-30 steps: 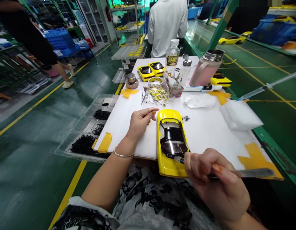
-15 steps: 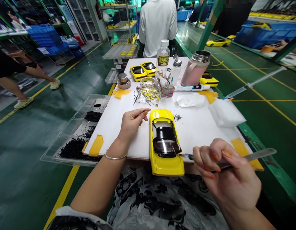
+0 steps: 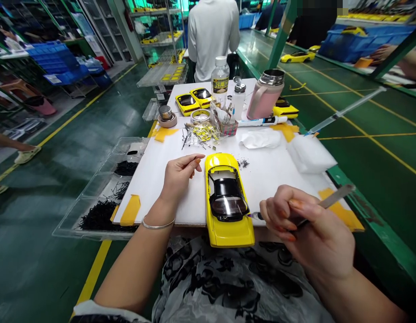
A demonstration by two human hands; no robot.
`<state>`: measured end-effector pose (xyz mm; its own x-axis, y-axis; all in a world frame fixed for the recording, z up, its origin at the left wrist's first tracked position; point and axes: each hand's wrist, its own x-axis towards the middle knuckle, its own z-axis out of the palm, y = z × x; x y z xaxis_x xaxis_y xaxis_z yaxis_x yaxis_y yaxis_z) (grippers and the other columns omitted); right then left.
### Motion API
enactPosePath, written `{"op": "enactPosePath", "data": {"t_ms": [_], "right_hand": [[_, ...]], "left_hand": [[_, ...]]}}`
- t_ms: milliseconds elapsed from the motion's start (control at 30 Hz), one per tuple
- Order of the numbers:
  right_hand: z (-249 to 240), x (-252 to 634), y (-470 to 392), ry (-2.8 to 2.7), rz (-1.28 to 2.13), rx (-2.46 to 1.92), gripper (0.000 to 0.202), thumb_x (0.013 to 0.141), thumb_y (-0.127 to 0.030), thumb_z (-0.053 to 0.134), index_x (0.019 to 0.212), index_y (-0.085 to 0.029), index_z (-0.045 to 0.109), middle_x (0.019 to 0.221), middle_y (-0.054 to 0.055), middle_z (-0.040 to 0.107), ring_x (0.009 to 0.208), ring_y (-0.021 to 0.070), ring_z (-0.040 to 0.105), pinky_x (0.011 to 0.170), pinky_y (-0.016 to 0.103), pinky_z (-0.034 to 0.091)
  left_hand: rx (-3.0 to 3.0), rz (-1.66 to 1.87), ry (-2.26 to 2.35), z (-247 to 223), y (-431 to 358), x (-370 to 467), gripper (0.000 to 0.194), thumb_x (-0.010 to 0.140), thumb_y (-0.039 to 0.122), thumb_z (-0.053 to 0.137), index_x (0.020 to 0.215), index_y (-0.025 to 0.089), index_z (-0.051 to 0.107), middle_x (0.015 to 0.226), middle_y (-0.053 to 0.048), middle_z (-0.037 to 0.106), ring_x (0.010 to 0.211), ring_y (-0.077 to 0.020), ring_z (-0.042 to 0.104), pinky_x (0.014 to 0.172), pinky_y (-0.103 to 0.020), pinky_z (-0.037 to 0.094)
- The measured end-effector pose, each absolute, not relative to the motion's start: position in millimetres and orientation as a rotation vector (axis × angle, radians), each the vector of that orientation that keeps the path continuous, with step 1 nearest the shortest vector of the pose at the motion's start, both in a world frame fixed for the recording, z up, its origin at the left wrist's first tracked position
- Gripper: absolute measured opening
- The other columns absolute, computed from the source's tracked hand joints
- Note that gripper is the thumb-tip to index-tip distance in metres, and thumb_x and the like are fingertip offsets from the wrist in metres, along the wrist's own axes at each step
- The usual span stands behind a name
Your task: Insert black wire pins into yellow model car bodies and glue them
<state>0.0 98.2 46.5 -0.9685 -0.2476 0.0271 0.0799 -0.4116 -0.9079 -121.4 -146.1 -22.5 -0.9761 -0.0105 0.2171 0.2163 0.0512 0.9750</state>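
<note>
A yellow model car body (image 3: 229,233) with a black roof and clear windscreen lies lengthwise over the board's near edge. To its left, my left hand (image 3: 179,177) is closed in a pinch; whatever sits between the fingertips is too small to make out. My right hand (image 3: 308,229), closed at the car's right side, grips a slim pen-like tool (image 3: 339,196) with a greyish translucent handle end. Its purple-based tip is at the windscreen's lower right corner; contact cannot be told. Black specks (image 3: 243,163) lie beside the car.
Clear trays of black slender parts (image 3: 98,215) adjoin the board's left side. Behind are a bag of small yellow parts (image 3: 206,131), bottles, a pink flask (image 3: 265,94), a marker (image 3: 261,121) and more car bodies. A syringe (image 3: 345,111) rests by white foam (image 3: 310,154) on the right.
The view has shifted slightly, moving the bench leftward in the picture. The tool's handle end has swung up and inward, while its tip stays by the windscreen corner. A passer-by has moved left.
</note>
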Motion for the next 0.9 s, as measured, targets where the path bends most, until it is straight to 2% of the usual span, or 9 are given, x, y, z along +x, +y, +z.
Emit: {"op": "enactPosePath", "data": {"t_ms": [200,300,500,633,900], "right_hand": [[46,-8,108,1.582,-2.212,-0.35,0.034,0.095,-0.046,0.058,0.076,-0.018,0.061,0.059,-0.003,0.033,0.054,0.0102,0.025,0.046,0.023,0.018],[47,-13,114,1.583,-2.188,-0.369,0.035,0.094,-0.047,0.059,0.076,-0.017,0.062,0.058,-0.002,0.035,0.053,0.0101,0.026,0.046,0.024,0.017],[53,-26,128,1.61,-2.57,-0.381,0.031,0.092,-0.038,0.059,0.068,-0.018,0.063,0.052,-0.002,0.032,0.05,0.0115,0.03,0.04,0.022,0.018],[49,-32,139,1.508,-2.872,-0.221,0.029,0.088,-0.036,0.062,0.064,-0.019,0.063,0.052,-0.003,0.026,0.051,0.0113,0.026,0.037,0.018,0.018],[28,-33,133,1.253,-2.918,-0.118,0.031,0.089,-0.036,0.062,0.063,-0.019,0.062,0.053,-0.003,0.025,0.052,0.0112,0.023,0.037,0.016,0.017]], "left_hand": [[-0.206,-2.03,-2.151,-22,-145,-121,0.029,0.084,0.037,0.075,0.103,0.017,0.084,0.066,-0.001,0.067,0.054,-0.0086,0.048,0.053,-0.022,0.04],[-0.203,-2.017,-2.162,-22,-145,-121,0.027,0.084,0.037,0.076,0.102,0.018,0.084,0.066,-0.001,0.067,0.055,-0.0081,0.048,0.053,-0.021,0.04],[-0.173,-1.986,-2.205,-24,-145,-122,0.027,0.084,0.037,0.077,0.102,0.018,0.084,0.068,-0.001,0.068,0.056,-0.008,0.049,0.053,-0.021,0.04],[-0.145,-1.959,-2.231,-24,-146,-122,0.025,0.086,0.034,0.076,0.103,0.019,0.084,0.069,-0.001,0.068,0.057,-0.0078,0.049,0.054,-0.021,0.041],[-0.112,-1.878,-2.281,-26,-149,-123,0.026,0.088,0.036,0.075,0.106,0.019,0.083,0.07,-0.001,0.067,0.058,-0.008,0.049,0.056,-0.021,0.041]]}}
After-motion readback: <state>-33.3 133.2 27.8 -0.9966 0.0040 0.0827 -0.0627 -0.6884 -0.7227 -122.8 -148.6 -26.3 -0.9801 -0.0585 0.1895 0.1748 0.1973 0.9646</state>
